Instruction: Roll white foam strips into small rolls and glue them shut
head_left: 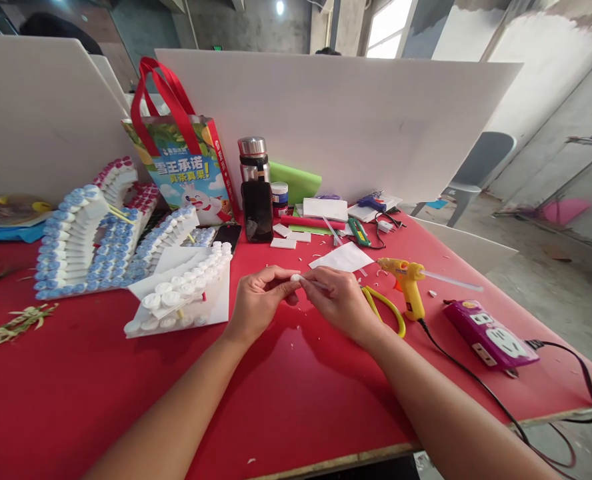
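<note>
My left hand [259,300] and my right hand [337,301] meet above the red table [286,393], fingers pinched together. Between the fingertips is a small white round piece [295,277], and a thin white stick [316,283] runs from it into my right hand. To the left lies a white foam board with rows of white caps [181,297]. Just right of my right hand lie yellow-handled scissors [386,308] and a standing yellow glue gun [409,283].
A blue-and-white cap model [91,240] sits at left, a red-handled bag [186,160] behind it. A steel flask [253,160], phone [257,211], foam scraps and tools lie mid-table. A purple power strip [491,333] with black cables lies right. White boards wall the back.
</note>
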Demonstrator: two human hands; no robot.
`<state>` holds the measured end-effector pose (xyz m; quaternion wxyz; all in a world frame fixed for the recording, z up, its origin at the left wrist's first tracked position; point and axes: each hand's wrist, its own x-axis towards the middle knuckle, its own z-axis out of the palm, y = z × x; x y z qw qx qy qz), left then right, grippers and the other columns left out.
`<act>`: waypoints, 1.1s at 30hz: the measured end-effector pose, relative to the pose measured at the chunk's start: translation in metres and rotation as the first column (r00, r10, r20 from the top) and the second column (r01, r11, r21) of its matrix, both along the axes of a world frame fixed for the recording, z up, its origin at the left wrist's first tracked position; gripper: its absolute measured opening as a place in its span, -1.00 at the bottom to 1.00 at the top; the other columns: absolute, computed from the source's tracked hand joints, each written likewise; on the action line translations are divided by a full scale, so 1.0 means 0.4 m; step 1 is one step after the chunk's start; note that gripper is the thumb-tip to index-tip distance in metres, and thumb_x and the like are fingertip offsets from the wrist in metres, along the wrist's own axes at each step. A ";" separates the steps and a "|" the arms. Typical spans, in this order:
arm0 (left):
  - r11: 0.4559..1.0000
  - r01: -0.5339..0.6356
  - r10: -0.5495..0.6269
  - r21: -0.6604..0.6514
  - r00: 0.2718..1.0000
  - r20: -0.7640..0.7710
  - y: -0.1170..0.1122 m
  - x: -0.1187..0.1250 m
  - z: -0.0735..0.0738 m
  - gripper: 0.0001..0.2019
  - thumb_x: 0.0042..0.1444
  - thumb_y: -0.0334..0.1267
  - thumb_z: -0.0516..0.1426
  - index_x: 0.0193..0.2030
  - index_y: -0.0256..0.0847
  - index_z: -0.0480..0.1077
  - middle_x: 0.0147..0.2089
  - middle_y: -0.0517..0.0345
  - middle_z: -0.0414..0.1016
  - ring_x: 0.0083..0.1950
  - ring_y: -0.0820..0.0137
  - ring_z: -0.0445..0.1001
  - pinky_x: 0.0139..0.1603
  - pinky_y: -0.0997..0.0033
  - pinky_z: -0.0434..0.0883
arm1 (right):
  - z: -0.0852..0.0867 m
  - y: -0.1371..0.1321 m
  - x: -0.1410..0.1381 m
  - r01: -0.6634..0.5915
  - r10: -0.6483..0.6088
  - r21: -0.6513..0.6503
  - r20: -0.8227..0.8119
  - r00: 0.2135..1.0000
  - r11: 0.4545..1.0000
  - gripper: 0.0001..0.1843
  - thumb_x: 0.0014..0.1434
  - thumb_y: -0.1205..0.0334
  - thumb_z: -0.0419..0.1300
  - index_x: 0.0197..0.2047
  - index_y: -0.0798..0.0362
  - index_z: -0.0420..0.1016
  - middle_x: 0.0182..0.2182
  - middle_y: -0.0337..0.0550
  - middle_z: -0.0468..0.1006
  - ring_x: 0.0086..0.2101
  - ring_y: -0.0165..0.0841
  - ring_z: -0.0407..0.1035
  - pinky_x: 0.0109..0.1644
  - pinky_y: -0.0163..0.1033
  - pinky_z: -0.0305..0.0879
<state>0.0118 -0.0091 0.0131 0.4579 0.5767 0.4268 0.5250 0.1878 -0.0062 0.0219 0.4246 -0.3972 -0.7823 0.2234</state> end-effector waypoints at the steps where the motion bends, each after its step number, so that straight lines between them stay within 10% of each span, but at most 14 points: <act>1: 1.000 0.002 -0.002 -0.001 1.000 0.009 0.002 -0.004 0.000 -0.87 0.07 -0.24 0.34 -0.25 -0.22 0.61 -0.46 0.21 0.52 -0.44 0.46 0.49 -0.30 0.48 0.46 | -0.001 0.001 0.002 -0.024 0.024 0.003 0.005 1.000 1.000 -0.77 0.33 0.25 0.12 -0.31 0.09 0.55 -0.51 -0.23 0.42 -0.48 -0.44 0.23 -0.35 -0.30 0.11; 24: 0.991 0.124 -0.128 -0.044 0.986 -0.107 -0.004 0.010 -0.006 -0.72 0.28 -0.09 0.16 -0.04 -0.22 0.56 -0.33 0.15 0.62 -0.37 0.39 0.62 -0.24 0.41 0.59 | -0.022 0.017 -0.003 0.125 -0.120 -0.177 0.039 0.992 0.976 -0.76 0.28 0.22 0.16 -0.35 0.09 0.61 -0.50 -0.19 0.53 -0.48 -0.41 0.31 -0.38 -0.30 0.11; 33: 0.999 0.050 -0.052 -0.022 0.995 -0.081 -0.008 0.003 -0.007 -0.80 0.19 -0.15 0.26 -0.14 -0.20 0.59 -0.27 0.14 0.65 -0.31 0.35 0.63 -0.19 0.39 0.59 | -0.012 0.003 -0.004 0.068 -0.070 0.015 0.113 0.991 0.998 -0.79 0.30 0.28 0.10 -0.33 0.10 0.51 -0.47 -0.17 0.50 -0.48 -0.42 0.28 -0.36 -0.30 0.11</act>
